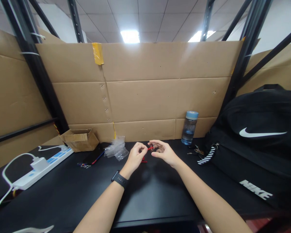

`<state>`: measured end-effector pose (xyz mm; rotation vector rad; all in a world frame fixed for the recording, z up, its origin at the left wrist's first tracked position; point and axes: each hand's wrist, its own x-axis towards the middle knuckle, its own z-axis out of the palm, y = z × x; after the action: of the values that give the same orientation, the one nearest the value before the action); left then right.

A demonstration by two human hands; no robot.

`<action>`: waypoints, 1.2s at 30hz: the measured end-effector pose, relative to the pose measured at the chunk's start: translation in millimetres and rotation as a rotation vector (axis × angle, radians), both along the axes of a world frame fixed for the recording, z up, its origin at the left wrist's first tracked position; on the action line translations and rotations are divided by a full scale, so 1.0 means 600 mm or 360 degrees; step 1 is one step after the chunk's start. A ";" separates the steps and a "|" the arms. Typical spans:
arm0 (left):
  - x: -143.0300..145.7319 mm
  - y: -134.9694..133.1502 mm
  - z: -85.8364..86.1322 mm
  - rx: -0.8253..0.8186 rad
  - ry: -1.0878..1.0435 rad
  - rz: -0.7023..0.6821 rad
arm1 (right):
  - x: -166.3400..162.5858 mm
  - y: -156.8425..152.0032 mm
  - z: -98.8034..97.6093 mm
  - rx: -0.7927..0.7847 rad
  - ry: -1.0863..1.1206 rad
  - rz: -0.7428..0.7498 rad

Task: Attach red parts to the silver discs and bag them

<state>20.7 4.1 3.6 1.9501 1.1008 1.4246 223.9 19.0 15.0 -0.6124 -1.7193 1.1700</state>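
Both my hands meet above the back middle of the black table (147, 197). My left hand (136, 154), with a black band on its wrist, is closed in a pinch on a small red piece (150, 148) that sticks out to the right. My right hand (163, 150) is curled, its fingers pinched on a small clear ring-like part (153, 147) at the tip of the red piece. Another bit of red (144, 159) shows under my left hand; whether it lies on the table or hangs from the piece I cannot tell.
Crumpled clear plastic bags (116, 148) lie left of my hands, beside a small open cardboard box (80, 139) and a dark phone with a pen (94, 156). A white power strip (42, 166) runs along the left. A water bottle (189, 127), keys (196, 149) and a black sports bag (259, 142) stand right. Cardboard walls close the back.
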 end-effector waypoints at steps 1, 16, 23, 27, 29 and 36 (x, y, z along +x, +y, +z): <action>-0.004 0.001 0.002 0.0019 0.0031 0.0025 | 0.002 0.002 0.001 0.0009 -0.0009 -0.0020; -0.085 0.033 -0.017 -0.0143 0.1023 0.0377 | 0.112 0.088 -0.053 0.0336 -0.1254 -0.0693; -0.114 0.040 -0.032 -0.0296 0.1129 0.0319 | 0.109 0.090 -0.058 0.0337 -0.1313 -0.0686; -0.119 0.037 -0.033 -0.0359 0.1166 0.0285 | 0.111 0.091 -0.060 0.0330 -0.1325 -0.0642; -0.121 0.036 -0.032 -0.0400 0.1176 0.0277 | 0.112 0.092 -0.062 0.0322 -0.1328 -0.0614; -0.130 0.042 -0.037 -0.0494 0.1169 0.0538 | 0.114 0.092 -0.062 0.0326 -0.1326 -0.0581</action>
<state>-57.1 29.1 -18.4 2.1621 1.9129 0.5863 292.4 74.3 -22.4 -1.3423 -2.2310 0.4757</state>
